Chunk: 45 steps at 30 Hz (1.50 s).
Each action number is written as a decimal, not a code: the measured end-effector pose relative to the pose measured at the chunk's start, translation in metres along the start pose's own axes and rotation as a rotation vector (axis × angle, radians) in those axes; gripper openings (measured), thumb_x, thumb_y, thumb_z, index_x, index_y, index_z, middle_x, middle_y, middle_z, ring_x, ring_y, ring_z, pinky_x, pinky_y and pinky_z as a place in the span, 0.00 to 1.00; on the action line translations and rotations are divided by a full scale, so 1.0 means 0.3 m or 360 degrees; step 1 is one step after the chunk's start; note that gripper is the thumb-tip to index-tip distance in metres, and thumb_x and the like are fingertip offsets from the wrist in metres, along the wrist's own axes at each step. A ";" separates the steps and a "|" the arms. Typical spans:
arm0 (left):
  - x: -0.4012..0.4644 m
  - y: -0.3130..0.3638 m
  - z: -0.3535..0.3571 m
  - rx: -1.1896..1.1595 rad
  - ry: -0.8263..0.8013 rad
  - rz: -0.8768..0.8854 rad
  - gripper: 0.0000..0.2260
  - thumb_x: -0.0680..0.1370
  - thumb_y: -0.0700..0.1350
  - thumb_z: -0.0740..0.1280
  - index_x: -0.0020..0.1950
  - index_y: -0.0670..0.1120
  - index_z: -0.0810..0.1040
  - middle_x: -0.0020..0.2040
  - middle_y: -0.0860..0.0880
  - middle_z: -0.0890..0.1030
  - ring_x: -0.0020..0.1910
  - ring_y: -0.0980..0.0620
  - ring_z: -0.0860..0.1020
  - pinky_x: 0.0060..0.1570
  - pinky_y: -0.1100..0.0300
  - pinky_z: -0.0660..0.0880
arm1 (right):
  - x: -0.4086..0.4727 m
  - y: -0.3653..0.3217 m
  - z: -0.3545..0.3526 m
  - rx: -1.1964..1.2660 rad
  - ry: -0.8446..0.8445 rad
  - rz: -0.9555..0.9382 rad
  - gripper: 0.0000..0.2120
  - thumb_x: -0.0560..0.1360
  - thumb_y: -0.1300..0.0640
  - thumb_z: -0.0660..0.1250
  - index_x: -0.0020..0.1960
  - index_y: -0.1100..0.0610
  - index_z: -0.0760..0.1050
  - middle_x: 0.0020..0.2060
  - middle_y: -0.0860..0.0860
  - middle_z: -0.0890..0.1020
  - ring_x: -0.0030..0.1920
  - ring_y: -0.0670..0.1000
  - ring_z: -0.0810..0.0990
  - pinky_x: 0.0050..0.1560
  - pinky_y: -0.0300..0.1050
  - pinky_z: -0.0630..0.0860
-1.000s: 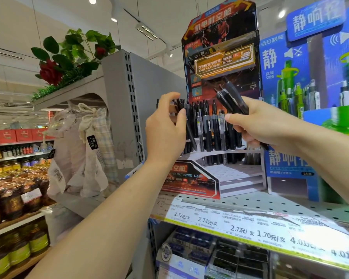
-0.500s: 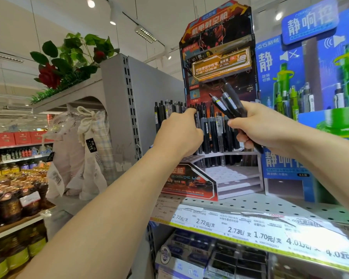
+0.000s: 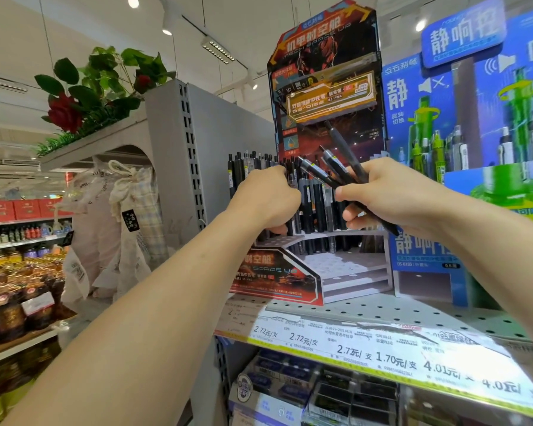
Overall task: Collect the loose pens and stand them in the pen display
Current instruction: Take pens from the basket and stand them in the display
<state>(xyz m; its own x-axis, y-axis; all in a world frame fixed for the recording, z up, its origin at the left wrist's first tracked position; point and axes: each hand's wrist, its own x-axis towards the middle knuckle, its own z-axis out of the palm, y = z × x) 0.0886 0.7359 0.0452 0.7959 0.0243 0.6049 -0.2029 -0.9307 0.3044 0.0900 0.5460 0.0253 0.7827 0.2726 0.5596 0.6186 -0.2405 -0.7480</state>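
The pen display (image 3: 326, 87) is a red-and-black cardboard stand with stepped white tiers (image 3: 351, 262) full of holes. Black pens (image 3: 317, 204) stand in a row on its top tier. My left hand (image 3: 268, 201) is curled at the left of that row with its back to me. It seems to grip a pen there; its fingertips are hidden. My right hand (image 3: 391, 198) holds a bundle of black pens (image 3: 336, 167) just in front of the row, tips fanned up and to the left. One pen's lower end sticks out below my fist.
A blue-and-green pen display (image 3: 443, 118) stands close on the right. The perforated shelf (image 3: 413, 312) carries price labels along its front edge, with boxed pens (image 3: 290, 379) below. A grey shelf end panel (image 3: 179, 149), hanging cloth bags (image 3: 126, 226) and bottles (image 3: 13, 302) are to the left.
My left hand went from pinching a pen at the top of the row to sitting lower, curled among the standing pens. My right hand kept its bundle in about the same place.
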 end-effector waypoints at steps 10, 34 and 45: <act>-0.081 0.041 0.037 -0.1143 0.0359 0.0031 0.12 0.81 0.56 0.64 0.46 0.51 0.82 0.39 0.53 0.86 0.34 0.54 0.85 0.31 0.60 0.78 | 0.000 0.001 0.005 -0.0058 -0.0091 -0.0078 0.05 0.82 0.59 0.67 0.51 0.52 0.81 0.41 0.52 0.84 0.34 0.46 0.84 0.38 0.43 0.84; -0.061 -0.051 0.043 -0.0607 0.1012 0.0343 0.09 0.79 0.49 0.71 0.59 0.54 0.79 0.40 0.62 0.78 0.37 0.55 0.82 0.41 0.49 0.83 | -0.013 -0.015 -0.004 0.0004 -0.0031 -0.0118 0.07 0.84 0.57 0.59 0.52 0.45 0.72 0.37 0.52 0.74 0.25 0.46 0.66 0.26 0.41 0.64; -0.034 -0.046 0.030 -0.0367 0.0851 0.0337 0.12 0.80 0.48 0.68 0.63 0.54 0.74 0.38 0.57 0.79 0.37 0.55 0.80 0.46 0.49 0.82 | -0.018 -0.016 -0.001 -0.0049 -0.0035 -0.0124 0.11 0.84 0.59 0.60 0.45 0.46 0.70 0.35 0.51 0.75 0.25 0.46 0.67 0.24 0.39 0.66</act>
<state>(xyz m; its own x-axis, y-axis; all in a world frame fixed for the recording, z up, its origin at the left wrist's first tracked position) 0.0884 0.7452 0.0284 0.3412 0.0825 0.9364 -0.4909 -0.8339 0.2524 0.0829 0.5455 0.0260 0.7304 0.3121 0.6075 0.6798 -0.2461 -0.6909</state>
